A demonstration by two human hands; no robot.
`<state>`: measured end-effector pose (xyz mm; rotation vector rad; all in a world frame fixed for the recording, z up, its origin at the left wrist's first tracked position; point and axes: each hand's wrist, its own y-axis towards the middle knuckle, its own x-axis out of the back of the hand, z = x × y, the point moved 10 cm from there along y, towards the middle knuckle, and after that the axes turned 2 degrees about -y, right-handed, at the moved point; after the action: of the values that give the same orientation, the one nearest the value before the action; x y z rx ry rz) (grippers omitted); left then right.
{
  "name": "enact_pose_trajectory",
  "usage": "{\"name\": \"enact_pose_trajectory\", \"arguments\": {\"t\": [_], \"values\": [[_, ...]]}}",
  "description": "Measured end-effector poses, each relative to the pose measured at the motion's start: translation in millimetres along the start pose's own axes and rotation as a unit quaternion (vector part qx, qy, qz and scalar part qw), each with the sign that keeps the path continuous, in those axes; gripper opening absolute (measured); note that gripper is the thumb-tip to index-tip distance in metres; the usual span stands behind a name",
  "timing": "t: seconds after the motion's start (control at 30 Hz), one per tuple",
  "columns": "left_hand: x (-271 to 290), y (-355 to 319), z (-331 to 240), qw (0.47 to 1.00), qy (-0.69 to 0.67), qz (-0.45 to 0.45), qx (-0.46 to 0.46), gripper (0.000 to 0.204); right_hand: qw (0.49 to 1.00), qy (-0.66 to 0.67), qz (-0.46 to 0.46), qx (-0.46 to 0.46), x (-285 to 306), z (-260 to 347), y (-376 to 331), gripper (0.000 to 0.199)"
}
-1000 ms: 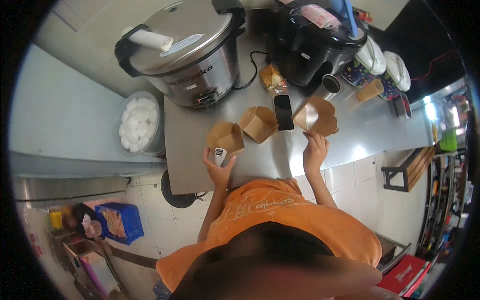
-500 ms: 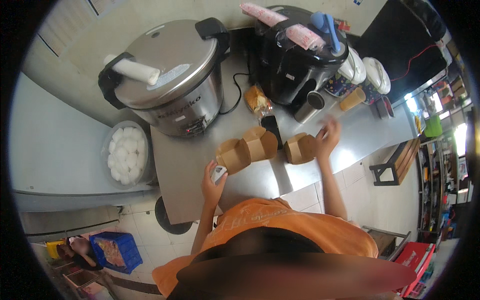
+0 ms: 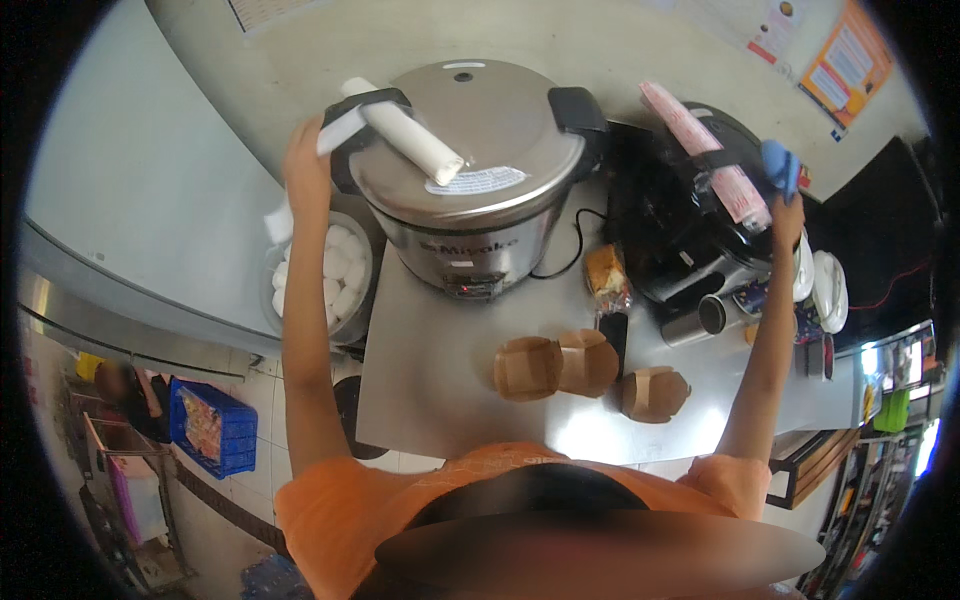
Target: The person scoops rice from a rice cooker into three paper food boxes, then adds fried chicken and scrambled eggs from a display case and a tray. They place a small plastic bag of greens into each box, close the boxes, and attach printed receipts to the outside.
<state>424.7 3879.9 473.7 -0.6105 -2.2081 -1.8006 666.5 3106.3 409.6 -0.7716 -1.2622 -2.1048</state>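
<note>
Your left hand [image 3: 305, 160] is gripping the white-wrapped handle [image 3: 400, 125] of the big silver cooker [image 3: 465, 180], which runs diagonally back-left to front-right across the lid. Your right hand [image 3: 785, 215] is clutching a blue cloth [image 3: 780, 168] at the black cooker [image 3: 690, 215], so the left's nearer.

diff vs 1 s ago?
Both hands left the brown boxes and went up: left hand to the silver cooker's handle, right hand with a blue cloth at the black cooker. The boxes are now closed; the cookers are unmoved.
</note>
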Motion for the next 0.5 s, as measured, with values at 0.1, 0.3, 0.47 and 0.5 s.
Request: {"name": "enact_pose_trajectory", "arguments": {"t": [0.1, 0.3, 0.47, 0.5], "values": [[-57, 24, 31, 0.982, 0.139, 0.121, 0.034, 0.021, 0.987, 0.093, -0.128, 0.032, 59, 3, -11, 0.045], [-100, 41, 42, 0.954, 0.215, 0.206, -0.033, 0.021, 0.961, 0.209, -0.134, 0.12, 172, 63, -74, 0.035], [-67, 115, 0, 0.962, 0.216, 0.097, -0.137, 0.03, 0.951, 0.271, -0.096, 0.111, 219, 129, -122, 0.026], [-64, 138, -15, 0.957, 0.221, 0.09, -0.164, 0.031, 0.951, 0.262, -0.095, 0.133, 221, 149, -132, 0.024]]}}
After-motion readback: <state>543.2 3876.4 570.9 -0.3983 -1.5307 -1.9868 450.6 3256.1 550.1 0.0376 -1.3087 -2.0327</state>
